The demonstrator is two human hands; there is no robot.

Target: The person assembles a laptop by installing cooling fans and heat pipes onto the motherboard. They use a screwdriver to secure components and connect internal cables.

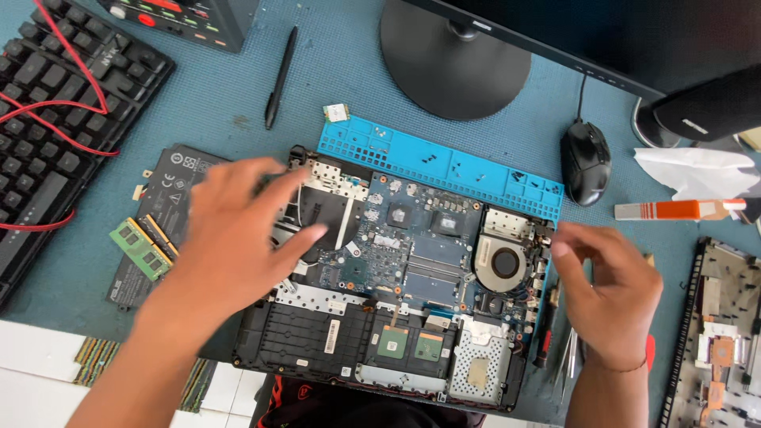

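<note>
Opened laptop (396,293) lies at the desk's (238,103) near edge. My left hand (234,230) hovers open, blurred, over its left side; right hand (610,289), grip loose and empty, at its right edge.

A blue circuit board (412,246) is shown in a black laptop shell (317,341). Far of it a bright blue tray (444,162) is seen; at left, green memory sticks (143,246) and red wires (55,103) on a black keyboard (47,127). A grey-blue mat (230,87) lies beneath.

Left hand (238,230) spread flat; right hand (614,289) loosely curled.
</note>
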